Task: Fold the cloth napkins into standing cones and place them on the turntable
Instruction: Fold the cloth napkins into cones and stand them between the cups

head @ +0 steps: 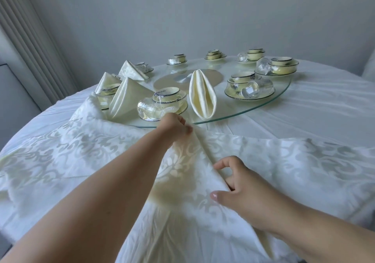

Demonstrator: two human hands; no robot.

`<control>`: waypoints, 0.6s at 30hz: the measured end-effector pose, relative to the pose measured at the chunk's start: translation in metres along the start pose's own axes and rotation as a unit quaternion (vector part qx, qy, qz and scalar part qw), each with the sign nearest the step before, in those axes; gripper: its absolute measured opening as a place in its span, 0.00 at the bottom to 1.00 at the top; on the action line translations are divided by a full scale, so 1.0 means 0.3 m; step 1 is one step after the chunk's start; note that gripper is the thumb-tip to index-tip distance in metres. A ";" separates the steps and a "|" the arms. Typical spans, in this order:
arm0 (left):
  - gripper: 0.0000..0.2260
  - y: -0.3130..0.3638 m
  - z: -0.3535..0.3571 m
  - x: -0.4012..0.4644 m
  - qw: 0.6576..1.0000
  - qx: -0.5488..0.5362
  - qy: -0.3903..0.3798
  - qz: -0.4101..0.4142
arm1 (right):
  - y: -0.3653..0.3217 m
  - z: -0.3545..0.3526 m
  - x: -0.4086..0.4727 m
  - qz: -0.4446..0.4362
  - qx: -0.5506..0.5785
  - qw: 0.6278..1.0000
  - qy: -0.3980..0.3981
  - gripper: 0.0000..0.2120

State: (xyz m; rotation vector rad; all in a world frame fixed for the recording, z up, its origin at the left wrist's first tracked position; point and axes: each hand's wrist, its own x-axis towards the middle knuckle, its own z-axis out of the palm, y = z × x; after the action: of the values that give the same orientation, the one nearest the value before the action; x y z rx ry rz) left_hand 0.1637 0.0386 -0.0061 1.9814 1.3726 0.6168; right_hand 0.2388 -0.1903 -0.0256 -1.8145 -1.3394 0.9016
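I observe a large cream damask napkin (101, 151) spread over the near part of the round table (304, 110), its far edge reaching the rim of the glass turntable (284, 92). My left hand (176, 128) is extended forward and pinches a raised ridge of this cloth near the turntable's near edge. My right hand (237, 185) is nearer to me; its curled fingers and thumb grasp the same ridge lower down, so the fabric rises in a fold running between the two hands.

On the turntable I note one folded napkin (203, 96) standing upright, pointed at top and bottom with a central slit, just right of a wrapped bowl-and-cup set (162, 106). Three cone-shaped napkins (127, 96) stand at the left side among further crockery sets. More sets of bowls, saucers and glass cups (249, 88) ring the far and right rim. A metal hub (182, 77) sits at the centre
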 end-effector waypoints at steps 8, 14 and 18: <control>0.09 -0.065 0.063 0.004 0.997 0.006 0.076 0.006 | 0.013 -0.001 0.024 -0.004 -0.066 0.997 -0.026 0.16; 0.10 -0.086 0.081 -0.018 0.994 0.024 0.105 0.032 | 0.005 -0.002 0.030 -0.005 -0.122 0.992 -0.032 0.22; 0.13 -0.096 0.082 -0.021 0.991 0.037 0.122 0.027 | -0.008 -0.007 0.022 -0.012 -0.148 0.988 -0.041 0.25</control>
State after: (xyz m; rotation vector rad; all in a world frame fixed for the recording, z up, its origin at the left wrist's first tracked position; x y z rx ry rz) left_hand 0.1602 0.0340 -0.0440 2.0595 1.5092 0.8695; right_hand 0.2411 -0.1838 -0.0233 -1.9949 -1.6154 0.8044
